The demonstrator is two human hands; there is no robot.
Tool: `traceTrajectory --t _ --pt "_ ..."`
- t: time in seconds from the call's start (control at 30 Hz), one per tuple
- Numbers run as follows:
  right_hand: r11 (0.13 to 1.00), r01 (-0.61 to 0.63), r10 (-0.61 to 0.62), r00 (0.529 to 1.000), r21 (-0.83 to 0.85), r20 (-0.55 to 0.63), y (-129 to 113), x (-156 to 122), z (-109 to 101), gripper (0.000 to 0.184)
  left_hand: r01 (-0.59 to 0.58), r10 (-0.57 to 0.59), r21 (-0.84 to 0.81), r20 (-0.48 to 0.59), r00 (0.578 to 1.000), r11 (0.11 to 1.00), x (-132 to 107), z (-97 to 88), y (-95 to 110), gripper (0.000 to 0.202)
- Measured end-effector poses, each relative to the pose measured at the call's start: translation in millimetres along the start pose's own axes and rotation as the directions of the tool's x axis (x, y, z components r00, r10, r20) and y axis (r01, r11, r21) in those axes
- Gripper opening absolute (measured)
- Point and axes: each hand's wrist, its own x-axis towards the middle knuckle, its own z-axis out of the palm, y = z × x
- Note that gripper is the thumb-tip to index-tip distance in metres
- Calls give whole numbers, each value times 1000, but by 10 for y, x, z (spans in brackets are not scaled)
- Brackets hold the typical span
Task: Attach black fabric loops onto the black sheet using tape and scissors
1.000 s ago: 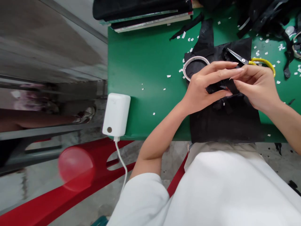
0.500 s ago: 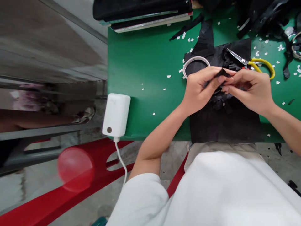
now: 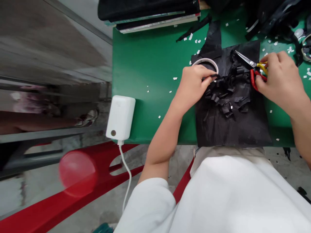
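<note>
My left hand (image 3: 193,82) is pinched shut on a small black strip at the edge of a white tape ring (image 3: 205,61). My right hand (image 3: 282,77) curls over the handles of the yellow-handled scissors (image 3: 247,60), beside a small red tool (image 3: 255,79); its fingers are closed on the handles. Between the hands a heap of short black cut strips (image 3: 225,97) lies on a black sheet (image 3: 233,126) that reaches the front edge of the green table (image 3: 145,64).
A white power bank (image 3: 120,118) with a white cable sits at the table's front left corner. Dark stacked boards (image 3: 148,13) lie at the back. Black scraps (image 3: 274,16) and several white paper bits litter the back right. A red frame (image 3: 73,194) stands below.
My hands, together over the black piece before, have parted. The left one went down to the strips by the tape ring; the right one moved out right onto the scissors.
</note>
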Motion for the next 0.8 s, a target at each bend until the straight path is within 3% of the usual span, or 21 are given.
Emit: traceTrajectory --t 0.27,0.5,0.67,0.8 --pt "988 -99 114 985 -121 129 39 84 165 39 -6 -7 184 71 997 983 2 92 21 27" --pt "999 -45 44 999 31 25 181 61 255 35 -23 19 193 24 1000 981 -4 124 -23 21" --pt "987 -156 157 987 21 -22 122 66 179 36 18 -19 -6 -155 988 1000 7 74 38 23" --pt "986 -159 163 983 53 -80 27 70 22 27 -11 -31 -170 -243 970 985 4 58 11 17"
